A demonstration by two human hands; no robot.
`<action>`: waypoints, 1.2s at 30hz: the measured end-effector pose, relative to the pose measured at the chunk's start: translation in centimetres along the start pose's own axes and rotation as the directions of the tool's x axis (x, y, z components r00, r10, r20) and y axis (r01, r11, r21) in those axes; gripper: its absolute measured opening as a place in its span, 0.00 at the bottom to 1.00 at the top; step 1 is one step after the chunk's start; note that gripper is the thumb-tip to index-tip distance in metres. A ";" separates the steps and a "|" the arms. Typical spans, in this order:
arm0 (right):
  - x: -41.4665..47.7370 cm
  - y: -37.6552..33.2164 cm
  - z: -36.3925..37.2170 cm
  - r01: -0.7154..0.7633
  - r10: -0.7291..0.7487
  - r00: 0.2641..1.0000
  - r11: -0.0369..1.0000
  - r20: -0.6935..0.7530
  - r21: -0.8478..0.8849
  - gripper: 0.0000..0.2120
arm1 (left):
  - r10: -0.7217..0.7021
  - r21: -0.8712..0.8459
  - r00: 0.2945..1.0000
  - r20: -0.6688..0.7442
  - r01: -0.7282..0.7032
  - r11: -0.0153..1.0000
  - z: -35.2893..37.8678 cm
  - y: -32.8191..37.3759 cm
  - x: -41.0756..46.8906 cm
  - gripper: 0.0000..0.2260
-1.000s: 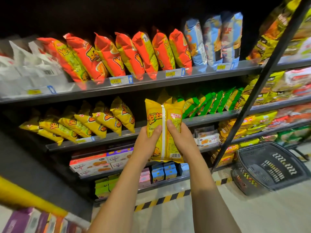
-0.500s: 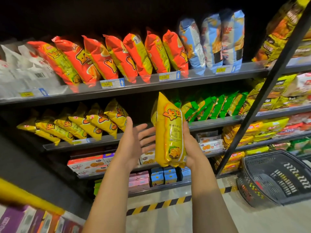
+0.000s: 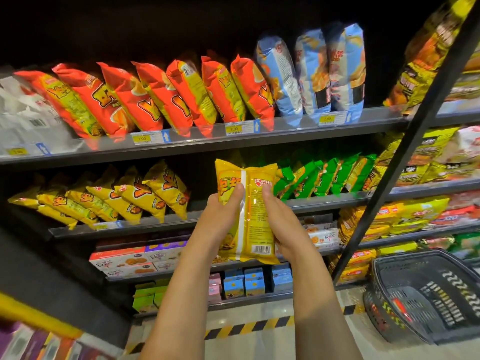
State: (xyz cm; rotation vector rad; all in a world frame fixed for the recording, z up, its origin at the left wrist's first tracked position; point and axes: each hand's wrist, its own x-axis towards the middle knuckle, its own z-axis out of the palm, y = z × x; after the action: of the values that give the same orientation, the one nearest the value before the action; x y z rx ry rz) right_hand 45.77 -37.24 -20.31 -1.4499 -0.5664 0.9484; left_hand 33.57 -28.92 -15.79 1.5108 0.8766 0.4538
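Together left hand point(image 3: 220, 218), right hand point(image 3: 283, 220) clasp upright yellow snack bag point(image 3: 257, 227) by sides.

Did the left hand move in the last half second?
Yes. The left hand swung right, away from the shelved yellow bags, and now grips the held yellow bag.

Seven orange snack bags point(image 3: 161, 100) lean along the top shelf point(image 3: 291, 127), with three blue bags point(image 3: 311, 74) to their right. Four yellow price tags point(image 3: 233, 129) sit on that shelf's front rail. One shelf down stand six yellow bags point(image 3: 124, 196); the green bags point(image 3: 324, 175) overlap, five at least. Two hands, the left hand point(image 3: 220, 219) and the right hand point(image 3: 283, 224), hold one yellow packet point(image 3: 255, 216). Three blue boxes point(image 3: 244, 284) show low down, and one dark shopping basket point(image 3: 428, 294).
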 end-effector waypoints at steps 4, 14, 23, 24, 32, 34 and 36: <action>0.1 -0.8 -2.4 -0.030 0.025 0.999 0.995 0.042 0.099 0.37 | -0.117 -0.126 0.993 -0.017 0.114 0.985 -0.3 -1.3 1.0 0.29; 0.3 -1.9 -3.5 0.064 -0.091 0.992 0.958 0.085 0.278 0.36 | -0.141 -0.635 0.974 0.177 0.222 0.740 -0.4 -3.3 1.7 0.35; -0.3 -1.5 -3.4 0.193 -0.186 0.963 0.981 0.193 -0.017 0.27 | 0.121 -0.153 0.992 -0.024 -0.123 0.980 0.3 -2.5 1.5 0.25; -0.2 -1.3 -3.6 0.212 -0.203 0.964 0.977 0.171 -0.035 0.27 | 0.148 -0.155 0.989 -0.010 -0.148 0.977 0.2 -2.6 1.5 0.25; 0.5 0.5 -6.3 0.335 -0.317 0.939 0.930 0.135 -0.153 0.28 | 0.288 -0.090 0.942 0.172 -0.276 0.957 -1.3 -4.3 1.6 0.33; 0.5 0.5 -6.4 0.347 -0.329 0.936 0.922 0.126 -0.173 0.28 | 0.300 -0.067 0.936 0.184 -0.293 0.954 -1.4 -4.3 1.7 0.33; 0.6 0.5 -6.5 0.352 -0.332 0.934 0.919 0.132 -0.177 0.27 | 0.298 -0.057 0.936 0.187 -0.293 0.954 -1.5 -4.3 1.7 0.33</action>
State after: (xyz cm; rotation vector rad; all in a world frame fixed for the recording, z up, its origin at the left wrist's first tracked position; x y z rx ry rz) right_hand 51.31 -40.52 -21.54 -1.4221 -0.9789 0.7011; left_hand 32.45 -26.88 -20.03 1.6380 0.4893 0.5248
